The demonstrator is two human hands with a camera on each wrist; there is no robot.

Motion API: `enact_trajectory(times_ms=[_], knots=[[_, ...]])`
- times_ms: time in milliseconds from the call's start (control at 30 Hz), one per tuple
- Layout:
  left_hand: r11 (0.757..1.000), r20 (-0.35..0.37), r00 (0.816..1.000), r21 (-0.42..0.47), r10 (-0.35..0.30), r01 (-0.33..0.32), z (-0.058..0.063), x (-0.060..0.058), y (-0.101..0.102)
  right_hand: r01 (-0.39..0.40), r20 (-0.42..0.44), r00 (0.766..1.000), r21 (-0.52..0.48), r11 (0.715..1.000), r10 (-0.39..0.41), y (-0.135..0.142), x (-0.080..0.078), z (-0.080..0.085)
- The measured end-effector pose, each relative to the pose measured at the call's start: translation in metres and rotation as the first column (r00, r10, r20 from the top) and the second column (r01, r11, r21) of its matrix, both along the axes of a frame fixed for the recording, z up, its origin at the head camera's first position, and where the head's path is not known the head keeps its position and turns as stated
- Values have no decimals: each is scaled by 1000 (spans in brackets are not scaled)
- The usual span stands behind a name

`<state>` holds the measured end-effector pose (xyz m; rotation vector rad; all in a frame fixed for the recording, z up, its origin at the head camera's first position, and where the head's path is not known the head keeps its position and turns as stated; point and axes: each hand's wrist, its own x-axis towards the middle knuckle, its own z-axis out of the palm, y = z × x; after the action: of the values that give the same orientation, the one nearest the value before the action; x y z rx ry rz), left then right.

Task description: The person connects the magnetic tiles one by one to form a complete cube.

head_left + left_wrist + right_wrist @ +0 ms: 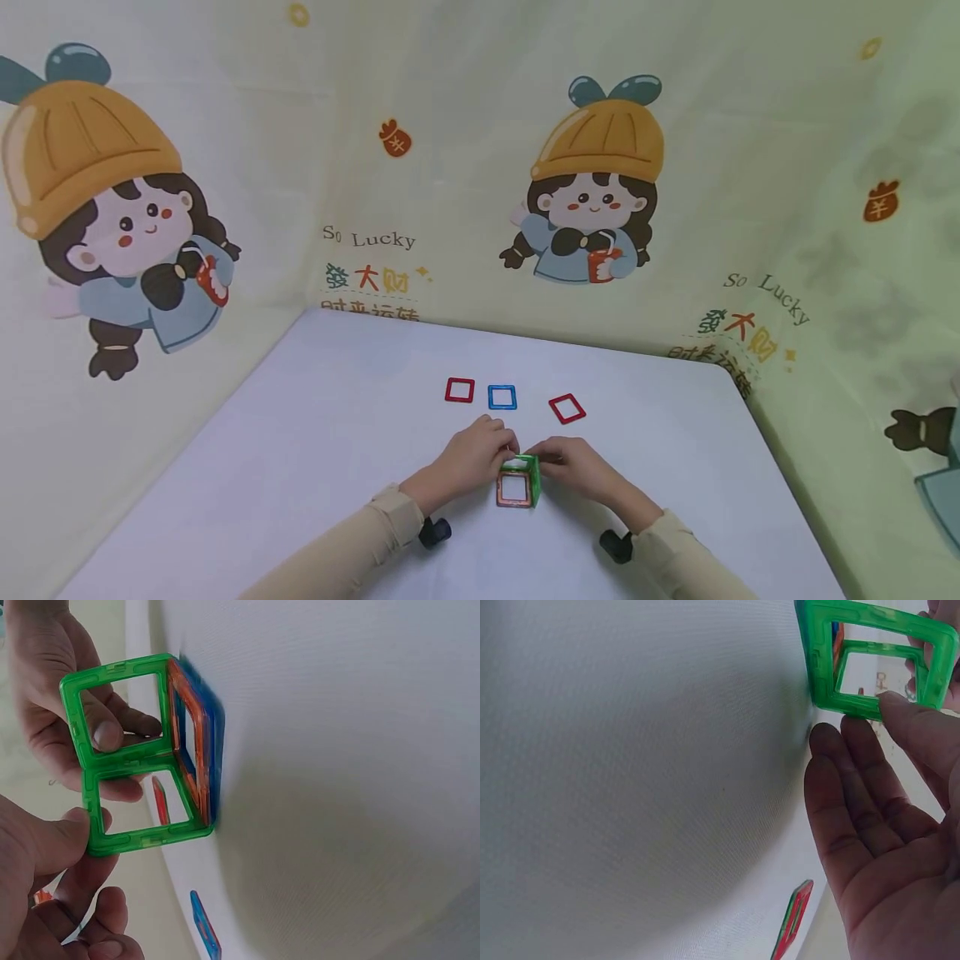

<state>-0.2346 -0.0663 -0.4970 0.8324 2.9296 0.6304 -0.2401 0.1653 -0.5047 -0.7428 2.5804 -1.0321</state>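
Note:
Two green magnetic square tiles stand upright, joined along one edge at an angle. An orange square tile [513, 490] lies flat at their foot, with a blue tile [217, 750] beneath it. My left hand [474, 457] pinches the far green tile [150, 838] at an upper corner with thumb and forefinger. At the right side, my right hand [581, 468] holds the other green tile [821, 664] by its edge, the thumb [911, 724] lying on it and the remaining fingers extended near the table. Both green frames have open centres.
Beyond the hands lie a red square tile [460, 390], a blue square tile [502, 397] and another red tile [567, 408] turned at an angle. They rest on a white table [337, 400]. A cartoon-printed cloth [450, 192] hangs behind and beside it.

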Motion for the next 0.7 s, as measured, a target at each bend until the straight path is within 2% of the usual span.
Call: enact_trajectory(times_ms=[233,367,567,700], knots=[[1000,21,1000,-2,-2,2,2,-2,0,-5,-11,1000,-5,1000,5,0,0,1],[1000,19,1000,-10,-4,5,1,-3,-1,-13,-6,1000,35,999,13,-2,-1,5],[1000,-3,1000,-16,-7,7,0,-4,0,-69,-88,993,95,993,77,-1,2,7],[1000,-5,1000,-18,-16,16,0,-4,0,-89,-86,992,91,992,97,3,1,4]])
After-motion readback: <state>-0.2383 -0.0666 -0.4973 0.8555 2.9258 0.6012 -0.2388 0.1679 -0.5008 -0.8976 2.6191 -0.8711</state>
